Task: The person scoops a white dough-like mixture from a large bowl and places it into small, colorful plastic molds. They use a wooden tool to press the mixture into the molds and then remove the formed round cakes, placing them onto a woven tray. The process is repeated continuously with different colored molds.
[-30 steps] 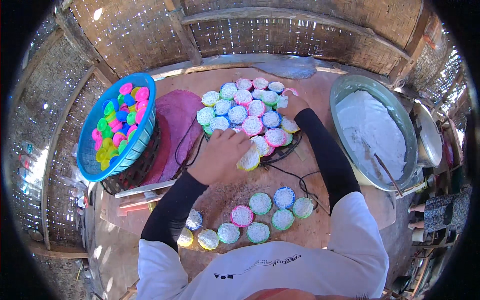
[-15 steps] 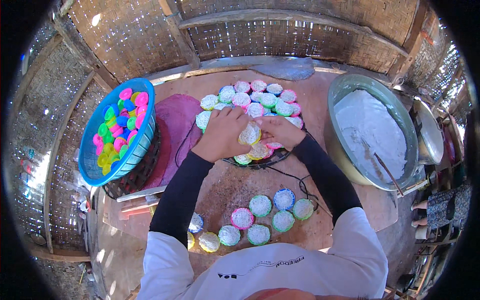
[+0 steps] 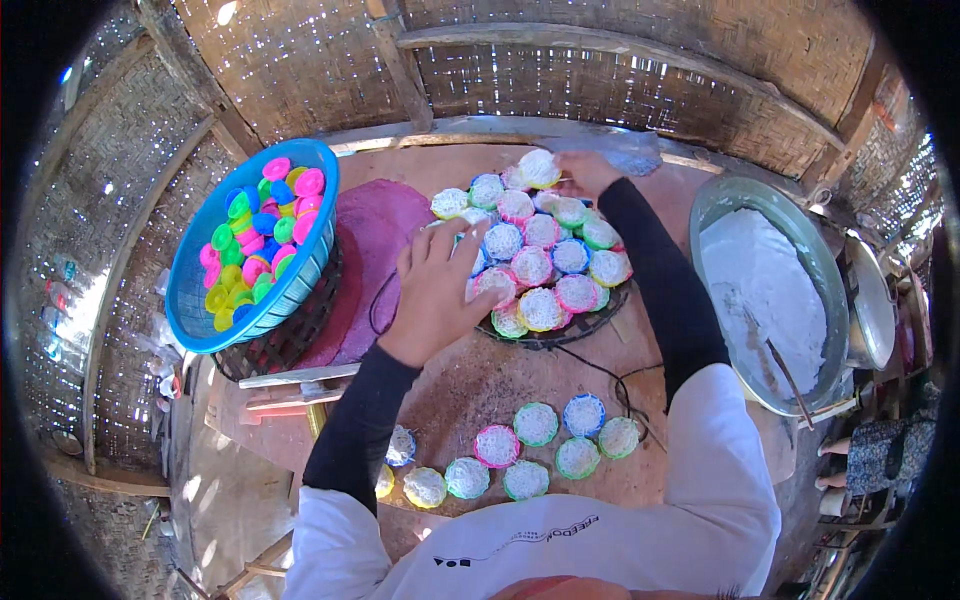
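A heap of small fluted plastic cups (image 3: pixel 532 266), filled with white crumbly shreds and rimmed in pink, green, blue and yellow, covers a dark woven tray (image 3: pixel 560 338). At its far side my right hand (image 3: pixel 590 173) grips a filled yellow cup (image 3: pixel 540 168) by its right side, on top of the others; the fingertips are partly hidden. My left hand (image 3: pixel 437 290) spreads its fingers against the heap's near left side, touching cups and holding none. Closer to me, several more filled cups (image 3: pixel 497 446) stand loosely grouped on the wooden table (image 3: pixel 420 390).
To the left, a blue basket (image 3: pixel 325 240) of bright, unfilled cups is propped on a dark woven base beside a pink sheet (image 3: pixel 375 230). A large basin (image 3: pixel 716 330) of white powder with a stick-like handle stands right. Someone's legs (image 3: pixel 838 460) show far right.
My hands have parted. The right one has carried the yellow cup from the front of the heap to its far side; the left has opened and dropped back to the near left. The view has shifted slightly.
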Demonstrator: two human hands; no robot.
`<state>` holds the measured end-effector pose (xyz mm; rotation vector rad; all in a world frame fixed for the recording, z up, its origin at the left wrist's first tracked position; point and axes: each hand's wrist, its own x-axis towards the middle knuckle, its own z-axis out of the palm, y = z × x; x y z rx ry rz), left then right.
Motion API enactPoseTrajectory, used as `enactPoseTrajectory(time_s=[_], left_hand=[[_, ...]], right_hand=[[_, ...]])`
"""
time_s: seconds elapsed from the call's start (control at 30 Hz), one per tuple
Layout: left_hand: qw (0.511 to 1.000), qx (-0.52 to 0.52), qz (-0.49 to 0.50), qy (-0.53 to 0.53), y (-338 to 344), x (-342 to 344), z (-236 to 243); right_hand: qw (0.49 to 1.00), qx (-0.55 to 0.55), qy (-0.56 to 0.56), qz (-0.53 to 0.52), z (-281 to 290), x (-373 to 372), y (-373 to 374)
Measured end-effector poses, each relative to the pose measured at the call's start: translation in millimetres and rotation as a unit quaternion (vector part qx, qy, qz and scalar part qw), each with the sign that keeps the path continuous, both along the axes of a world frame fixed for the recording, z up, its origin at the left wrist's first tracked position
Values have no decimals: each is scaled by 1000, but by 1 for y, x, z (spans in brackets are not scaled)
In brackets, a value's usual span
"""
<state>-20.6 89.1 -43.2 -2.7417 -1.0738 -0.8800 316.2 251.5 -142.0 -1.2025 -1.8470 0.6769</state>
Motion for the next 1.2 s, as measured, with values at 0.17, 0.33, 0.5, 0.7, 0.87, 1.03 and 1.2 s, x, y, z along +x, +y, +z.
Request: enactPoseTrajectory(time_s=[0.17, 0.33, 0.5, 0.7, 0.87, 1.03, 1.2], left_hand=[[998, -50, 25, 32, -30, -25, 0], [996, -71, 12, 56, -53, -42, -5], [993, -84, 39, 78, -68, -60, -14], [993, -90, -11, 82, -66, -53, -9], [987, -126, -37, 92, -82, -54, -26], [976, -154, -85, 129, -108, -27, -55], [964, -161, -105, 182, -137, -3, -71]], right_hand=[[936, -286, -29, -203, -4, -21, 63], [748, 92, -655, -48, -82, 30, 129], [761, 50, -643, -74, -96, -9, 146], [880, -69, -327, -338, -76, -4, 122], [923, 46, -318, -209, 16, -56, 2], [963, -95, -251, 10, 85, -116, -226], [956, -26, -292, -28, 20, -126, -340]])
